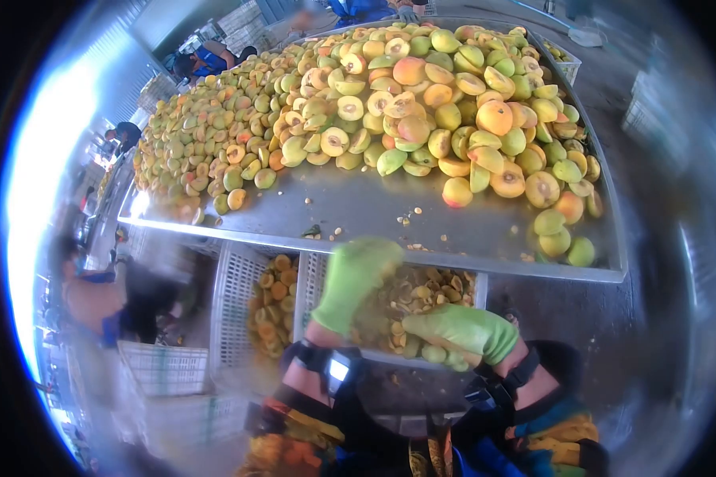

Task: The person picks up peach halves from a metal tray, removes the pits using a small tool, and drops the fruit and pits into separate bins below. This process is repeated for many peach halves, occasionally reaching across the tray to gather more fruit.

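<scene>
Green gloves cover both of my hands. My left hand [359,278] is over the near edge of the metal table [358,211], above a white crate; its fingers are blurred. My right hand [453,332] lies lower, over the right part of that crate [480,292], its fingers pointing left and curled down, with what they hold hidden. Inside the crate are fruit pieces and pits [425,290]. A large heap of halved and whole yellow-green and orange fruit [421,103] covers the back of the table.
Left of my hands stands another white crate [235,306] with orange fruit halves [274,298]. An empty-looking white crate [163,370] is lower left. A person [96,298] stands at the left, and other people are beyond the table. The table has a raised metal rim [612,274].
</scene>
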